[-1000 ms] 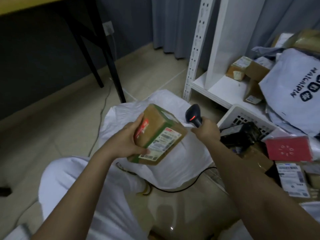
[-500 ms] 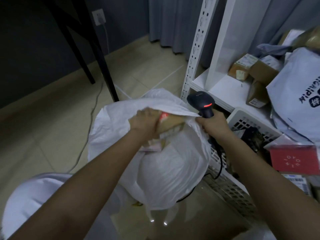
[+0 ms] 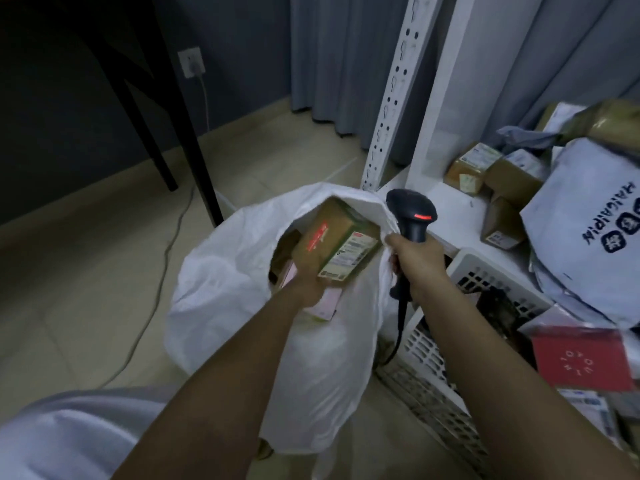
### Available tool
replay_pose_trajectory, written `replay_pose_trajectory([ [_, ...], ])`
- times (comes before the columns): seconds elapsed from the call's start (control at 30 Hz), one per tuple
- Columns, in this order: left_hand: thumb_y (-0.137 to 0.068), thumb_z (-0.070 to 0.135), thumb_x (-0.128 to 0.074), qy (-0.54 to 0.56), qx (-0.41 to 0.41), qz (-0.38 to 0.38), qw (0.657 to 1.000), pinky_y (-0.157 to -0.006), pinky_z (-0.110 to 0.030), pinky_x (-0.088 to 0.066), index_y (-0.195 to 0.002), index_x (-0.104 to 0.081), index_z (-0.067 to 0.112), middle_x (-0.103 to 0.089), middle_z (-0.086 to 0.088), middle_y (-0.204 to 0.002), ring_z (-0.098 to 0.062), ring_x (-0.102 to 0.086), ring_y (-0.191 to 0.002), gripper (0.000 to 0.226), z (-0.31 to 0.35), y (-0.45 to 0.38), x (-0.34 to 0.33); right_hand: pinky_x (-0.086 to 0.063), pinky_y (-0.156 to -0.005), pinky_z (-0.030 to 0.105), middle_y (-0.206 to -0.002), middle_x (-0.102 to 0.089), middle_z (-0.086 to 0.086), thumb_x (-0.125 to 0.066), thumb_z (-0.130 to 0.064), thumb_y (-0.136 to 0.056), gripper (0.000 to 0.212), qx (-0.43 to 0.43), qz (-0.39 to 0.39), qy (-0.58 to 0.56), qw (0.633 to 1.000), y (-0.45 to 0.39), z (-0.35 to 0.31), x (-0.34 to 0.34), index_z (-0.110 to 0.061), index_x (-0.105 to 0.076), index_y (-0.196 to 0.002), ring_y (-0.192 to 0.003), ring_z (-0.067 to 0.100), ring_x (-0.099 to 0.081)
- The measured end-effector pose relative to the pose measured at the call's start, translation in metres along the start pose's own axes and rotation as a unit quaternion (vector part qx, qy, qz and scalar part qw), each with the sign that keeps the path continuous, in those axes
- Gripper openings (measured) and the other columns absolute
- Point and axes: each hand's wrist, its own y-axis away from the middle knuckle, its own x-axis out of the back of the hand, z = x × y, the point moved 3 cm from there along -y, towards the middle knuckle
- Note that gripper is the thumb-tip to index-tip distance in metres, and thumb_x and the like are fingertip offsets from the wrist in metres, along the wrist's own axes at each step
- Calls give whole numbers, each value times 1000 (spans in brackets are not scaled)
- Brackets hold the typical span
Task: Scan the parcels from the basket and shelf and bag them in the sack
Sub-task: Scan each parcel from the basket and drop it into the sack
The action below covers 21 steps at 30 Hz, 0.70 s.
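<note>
Head view: a white sack was stood open on the floor beside the shelf and white basket. A brown parcel was held in its mouth by the left hand, fingers curled beneath. The sack's rim and a black scanner were gripped together by the right hand.

The sack is plain white. The parcel is brown card with green tape, a red strip and a white printed label. The scanner is black with a red glow. The basket is white lattice; a red envelope bears pale lettering.
</note>
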Motion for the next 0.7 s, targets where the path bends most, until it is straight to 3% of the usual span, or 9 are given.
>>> replay_pose_trajectory([
  [0.03,-101,32,-46,57,14,-38,998,-97,-37,-45,-147,-32,19,-43,-11,-143,-34,-45,-129,50,-1,6,-5,-40,-56,28,-60,-51,7,-69,-14,-83,21,-6,6,-4,1000,-2,6,1,-14,-50,-73,-49,17,-45],
  [0.1,-99,26,-52,158,62,-41,985,-84,-45,-54,-131,-53,9,-58,-15,-123,-37,-58,-111,37,-8,14,-6,-41,-56,27,-59,-52,6,-71,-16,-84,24,-6,14,-15,1000,-5,16,2,-14,-51,-72,-49,17,-47],
  [0.2,-97,24,-54,213,87,84,969,-68,-35,-55,-107,-65,2,-70,-17,-95,-29,-67,-79,27,-27,32,0,-42,-60,29,-60,-52,6,-71,-18,-85,27,15,18,-8,1000,-6,26,-4,-15,-50,-68,-50,17,-47],
  [0.27,-94,34,-56,174,114,214,954,-78,-33,-50,-103,-62,3,-69,-15,-97,-31,-65,-90,33,-47,42,9,-42,-64,31,-62,-53,7,-70,-19,-85,28,22,12,3,1000,-5,29,-14,-15,-51,-66,-53,18,-48],
  [0.33,-87,39,-66,175,157,293,927,-86,-37,-43,-114,-50,4,-59,-18,-114,-35,-56,-108,47,-61,47,19,-43,-66,32,-62,-54,7,-70,-19,-85,28,30,13,2,999,-5,30,-22,-15,-52,-65,-55,18,-49],
  [0.47,-80,41,-75,137,198,255,936,-99,-44,-38,-136,-34,6,-40,-21,-134,-40,-41,-125,78,-82,20,28,-43,-61,29,-59,-54,6,-71,-19,-85,24,38,14,-33,999,-7,28,-38,-15,-53,-70,-51,16,-49],
  [0.53,-84,43,-69,141,185,219,948,-98,-45,-40,-136,-38,10,-44,-20,-132,-40,-46,-122,69,-84,1,31,-43,-59,28,-62,-54,6,-73,-20,-84,21,42,20,-37,998,-12,26,-46,-14,-55,-76,-52,15,-50],
  [0.6,-93,39,-57,112,161,213,957,-94,-40,-42,-121,-53,7,-54,-19,-125,-37,-53,-115,43,-81,-14,34,-47,-66,32,-70,-57,5,-74,-22,-83,17,50,29,-30,998,-18,23,-51,-14,-58,-84,-62,17,-55],
  [0.7,-102,22,-36,161,127,291,934,-75,-32,-35,-96,-48,7,-59,-23,-107,-36,-57,-102,20,-66,-15,48,-49,-74,36,-76,-61,3,-73,-24,-82,15,80,45,29,995,-29,20,-54,-19,-59,-81,-75,22,-61],
])
